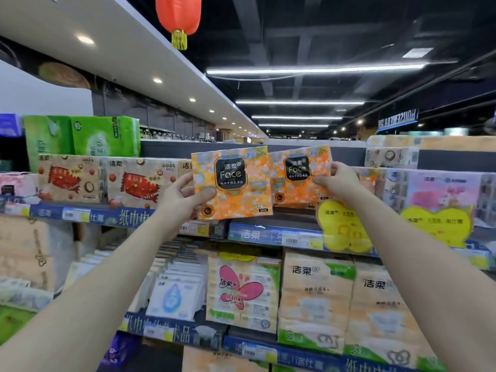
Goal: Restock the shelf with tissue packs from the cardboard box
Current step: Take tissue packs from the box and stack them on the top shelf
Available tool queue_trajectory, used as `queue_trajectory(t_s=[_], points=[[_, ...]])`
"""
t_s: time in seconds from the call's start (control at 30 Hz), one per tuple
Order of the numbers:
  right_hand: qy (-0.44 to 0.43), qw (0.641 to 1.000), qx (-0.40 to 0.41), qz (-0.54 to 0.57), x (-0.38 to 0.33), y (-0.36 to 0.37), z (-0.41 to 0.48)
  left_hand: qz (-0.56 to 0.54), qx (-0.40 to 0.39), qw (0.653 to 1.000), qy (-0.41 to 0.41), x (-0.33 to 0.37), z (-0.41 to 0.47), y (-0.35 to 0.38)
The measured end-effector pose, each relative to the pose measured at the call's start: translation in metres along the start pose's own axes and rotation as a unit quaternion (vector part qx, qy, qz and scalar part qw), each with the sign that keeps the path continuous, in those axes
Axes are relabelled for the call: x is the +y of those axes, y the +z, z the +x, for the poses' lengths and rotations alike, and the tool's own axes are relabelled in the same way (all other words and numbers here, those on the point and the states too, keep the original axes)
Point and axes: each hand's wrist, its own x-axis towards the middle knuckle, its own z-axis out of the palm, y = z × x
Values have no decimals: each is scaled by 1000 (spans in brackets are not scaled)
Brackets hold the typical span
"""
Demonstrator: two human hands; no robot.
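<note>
The left hand (185, 196) grips the front orange pack (236, 183) and the right hand (338, 181) pinches the rear orange pack (298, 175). Both packs are upright at the shelf (268, 233), labels facing outward, long sides running across.

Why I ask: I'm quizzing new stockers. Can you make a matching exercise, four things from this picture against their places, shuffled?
Things
1. red lantern
2. butterfly pack
3. nearer orange Face pack
4. farther orange Face pack

Places
A. pinched by the right hand
B. standing on the lower shelf
C. hanging overhead
D. gripped by the left hand

Pairs: 1-C; 2-B; 3-D; 4-A
</note>
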Motion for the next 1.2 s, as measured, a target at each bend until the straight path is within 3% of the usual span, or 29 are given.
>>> queue_trajectory(t_s=[0.3,0.47,0.73,0.87,1.0,1.1,1.2], points=[[67,997,-29,-2,38,32,17,18,-4,1000,-5,-11,8,5],[72,993,-8,-98,33,37,17,14,-19,1000,-2,-10,13,5],[83,985,10,-148,26,37,17,38,-41,998,20,-10,17,4],[110,992,13,-65,19,25,18,18,-59,998,27,-2,16,20],[20,990,136,6,-8,-6,13,11,-82,995,51,15,13,57],[7,984,68,164,-27,-35,-1,12,-87,993,75,23,15,94],[-5,977,1,214,-40,-62,-25,6,-92,993,78,26,22,133]])
